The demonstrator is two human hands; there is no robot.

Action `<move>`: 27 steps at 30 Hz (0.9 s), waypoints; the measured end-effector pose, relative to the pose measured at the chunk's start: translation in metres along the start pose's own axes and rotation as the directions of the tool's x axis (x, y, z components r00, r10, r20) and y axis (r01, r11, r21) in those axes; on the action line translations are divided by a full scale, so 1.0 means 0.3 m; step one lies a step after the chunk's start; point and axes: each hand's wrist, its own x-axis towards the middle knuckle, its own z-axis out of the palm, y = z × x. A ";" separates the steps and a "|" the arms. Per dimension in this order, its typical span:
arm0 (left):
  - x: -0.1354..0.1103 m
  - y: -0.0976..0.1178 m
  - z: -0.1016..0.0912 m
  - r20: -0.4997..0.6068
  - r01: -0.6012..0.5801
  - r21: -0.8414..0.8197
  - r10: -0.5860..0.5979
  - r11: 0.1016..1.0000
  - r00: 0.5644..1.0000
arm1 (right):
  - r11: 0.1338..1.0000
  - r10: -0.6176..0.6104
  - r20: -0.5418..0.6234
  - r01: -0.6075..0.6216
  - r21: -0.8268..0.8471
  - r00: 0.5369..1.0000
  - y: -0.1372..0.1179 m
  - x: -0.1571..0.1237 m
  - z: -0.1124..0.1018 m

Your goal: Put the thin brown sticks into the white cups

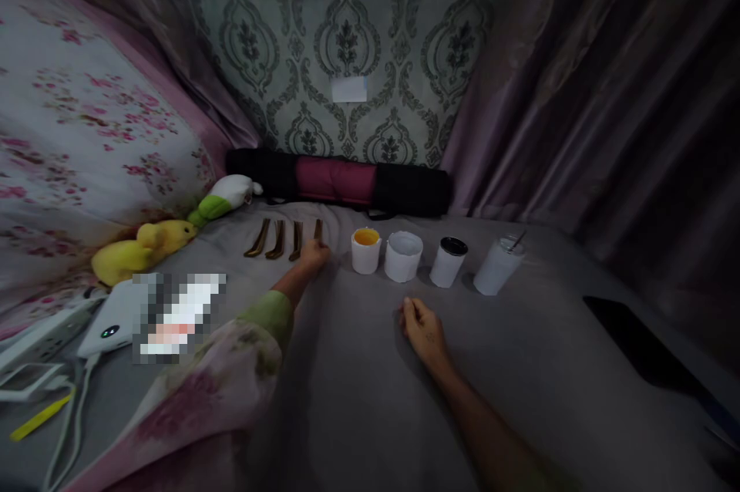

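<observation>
1. Left hand: I see the left hand (315,255) of the wearer extended forward, its fingers closed at the lower end of a slender, curved, brown-gold strip (318,230); the upper end projects above the grip, while the material is unclear.

2. Matching row: to the left of that piece I count three similar brown-gold strips (277,241), lying side by side, slightly apart, each bent at its near end.

3. Right hand: I find the right hand (424,330) well apart from the left, loosely curled, thumb against forefinger; I cannot tell whether anything lies within it. It is just in front of the containers, touching none.

4. Containers, left to right: a short white cup with orange-yellow contents (365,261); a wider white cup with pale grey contents (403,270); a white cylinder with a glossy black top (445,272); and a tall, tilted, whitish jar (494,274) with a thin dark stick (519,240) projecting from its mouth.

5. Ground: I note that strips and containers alike rest on wrinkled grey cloth (358,399), before a rolled black-and-maroon fabric bag (335,181).
</observation>
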 end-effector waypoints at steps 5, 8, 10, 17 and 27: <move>0.048 -0.017 -0.048 -0.117 -0.027 0.195 0.051 0.980 0.992 | 1.000 -0.002 -0.006 0.002 -0.005 1.000 -0.005 -0.002 -0.001; 0.069 -0.027 -0.059 -0.121 -0.055 0.282 0.092 0.958 0.988 | 1.000 -0.010 -0.003 0.010 -0.012 1.000 -0.006 -0.003 -0.002; 0.079 -0.032 -0.064 -0.116 -0.071 0.334 0.115 0.940 0.987 | 1.000 -0.018 -0.004 0.018 -0.022 1.000 -0.009 -0.004 -0.003; 0.086 -0.037 -0.073 -0.081 -0.101 0.484 0.159 0.869 0.984 | 1.000 0.005 0.003 -0.005 -0.018 1.000 -0.029 -0.008 -0.006; 0.083 -0.038 -0.057 -0.045 -0.123 0.594 0.185 0.795 0.982 | 1.000 -0.010 -0.015 0.010 -0.009 1.000 -0.006 0.002 0.005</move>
